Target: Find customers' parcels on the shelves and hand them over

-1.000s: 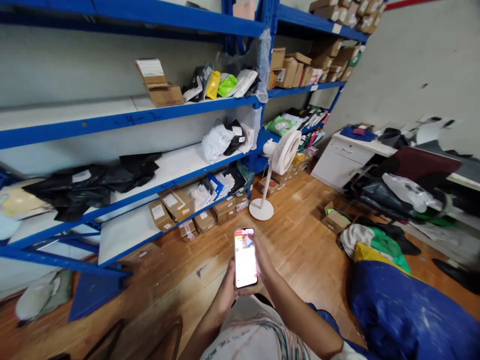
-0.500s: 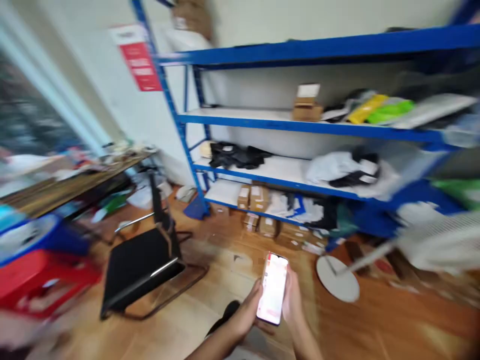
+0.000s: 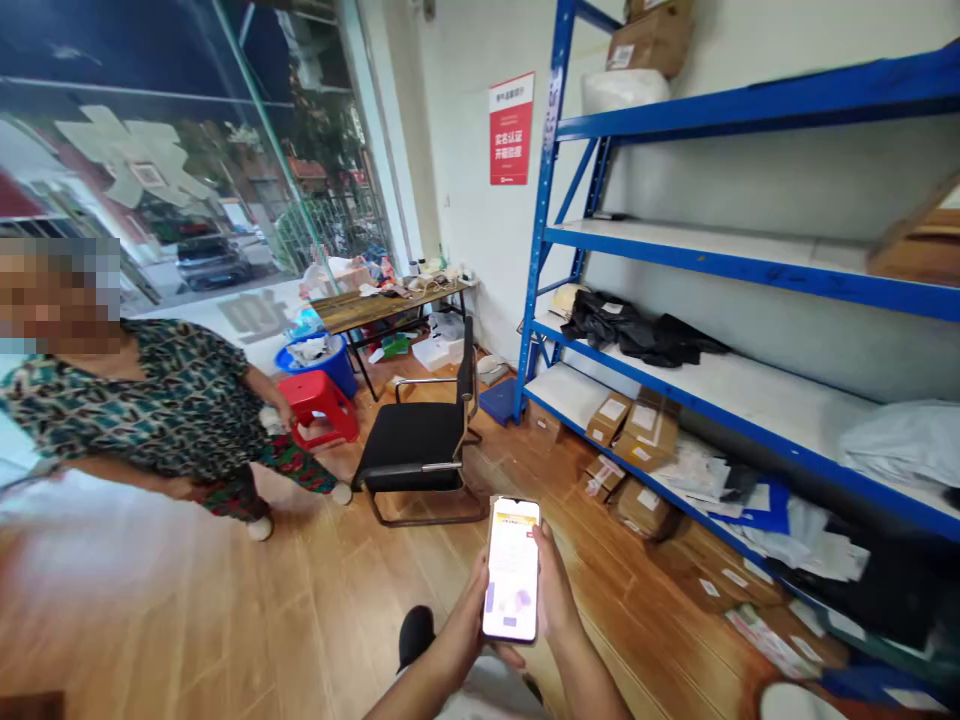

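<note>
A smartphone with a lit, mostly white screen is held upright in front of me, low in the middle of the view. My left hand is closed along its left edge, and some fingers show beneath its lower end. Against the right edge, my right hand grips the phone, its thumb by the upper right of the screen. The screen's text is too small to read. Below the phone, my dark shoe shows on the wooden floor.
A black chair stands ahead, with a red stool, blue bin and cluttered table behind it. At left is a person in a patterned shirt. Blue shelving with parcels runs along the right.
My view has swung left, bringing the person and window into sight and shifting the shelves right. The phone stays in both hands, its screen content different, and my right thumb now lies near the screen.
</note>
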The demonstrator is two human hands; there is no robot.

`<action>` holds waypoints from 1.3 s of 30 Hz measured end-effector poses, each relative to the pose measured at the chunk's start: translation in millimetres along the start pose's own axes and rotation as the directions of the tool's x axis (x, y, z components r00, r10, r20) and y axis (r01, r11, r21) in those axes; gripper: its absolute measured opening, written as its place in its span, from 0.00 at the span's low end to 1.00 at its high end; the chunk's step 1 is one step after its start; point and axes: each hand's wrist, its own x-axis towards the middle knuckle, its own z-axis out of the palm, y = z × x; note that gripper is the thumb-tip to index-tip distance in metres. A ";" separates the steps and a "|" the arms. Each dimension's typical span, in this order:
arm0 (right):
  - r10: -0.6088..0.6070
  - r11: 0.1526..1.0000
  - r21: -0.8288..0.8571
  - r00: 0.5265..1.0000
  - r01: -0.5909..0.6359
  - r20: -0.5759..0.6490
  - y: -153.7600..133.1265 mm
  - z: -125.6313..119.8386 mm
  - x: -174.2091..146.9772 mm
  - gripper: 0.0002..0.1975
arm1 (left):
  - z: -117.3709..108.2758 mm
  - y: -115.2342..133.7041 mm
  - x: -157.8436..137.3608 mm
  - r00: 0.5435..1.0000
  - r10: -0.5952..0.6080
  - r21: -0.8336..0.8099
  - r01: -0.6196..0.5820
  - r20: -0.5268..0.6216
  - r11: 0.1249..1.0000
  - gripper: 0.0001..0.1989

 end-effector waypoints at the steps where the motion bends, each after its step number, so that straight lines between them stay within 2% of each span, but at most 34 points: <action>1: 0.010 1.000 -0.016 0.999 -0.009 0.032 8.5 15.0 3.3 0.18 | -13.3 7.6 -5.8 0.999 0.029 0.012 -0.029 -0.023 1.000 0.37; 5: 0.042 0.998 -0.046 0.990 -0.035 0.136 51.8 86.4 23.2 0.24 | -81.7 47.0 -28.8 0.987 0.142 -0.005 -0.143 -0.068 0.990 0.35; 9: 0.082 0.995 -0.075 0.970 -0.066 0.231 107.0 167.3 47.9 0.26 | -162.6 98.6 -55.4 0.982 0.154 -0.043 -0.160 -0.106 0.986 0.34; 12: 0.079 0.994 -0.096 0.963 -0.056 0.256 149.8 224.5 62.2 0.25 | -217.2 134.7 -76.8 0.969 0.182 -0.049 -0.193 -0.167 0.980 0.35; 15: 0.066 0.991 -0.133 0.957 -0.029 0.283 185.6 273.1 71.0 0.22 | -260.2 162.6 -95.6 0.953 0.207 -0.063 -0.226 -0.221 0.972 0.36; 18: 0.020 0.981 -0.191 0.950 0.042 0.312 208.1 310.3 75.0 0.17 | -292.3 181.5 -109.4 0.952 0.187 -0.115 -0.220 -0.243 0.969 0.37; 22: 0.020 0.957 -0.275 0.922 0.095 0.388 217.8 340.7 73.9 0.13 | -320.9 193.7 -118.0 0.951 0.176 -0.199 -0.230 -0.256 0.953 0.39; 26: 0.071 0.939 -0.338 0.919 0.070 0.388 221.6 353.2 71.0 0.14 | -336.7 197.2 -119.8 0.942 0.231 -0.219 -0.285 -0.244 0.933 0.39; 30: 0.075 0.931 -0.360 0.935 0.059 0.347 228.5 359.2 73.9 0.13 | -343.1 200.1 -120.9 0.941 0.242 -0.248 -0.300 -0.238 0.921 0.38; 37: 0.117 0.940 -0.340 0.920 0.018 0.373 231.7 370.7 84.0 0.14 | -344.0 212.8 -118.4 0.928 0.208 -0.208 -0.280 -0.310 0.937 0.40; 39: 0.137 0.936 -0.351 0.924 -0.003 0.357 233.6 372.2 86.7 0.13 | -344.0 217.1 -117.2 0.936 0.205 -0.211 -0.270 -0.287 0.939 0.39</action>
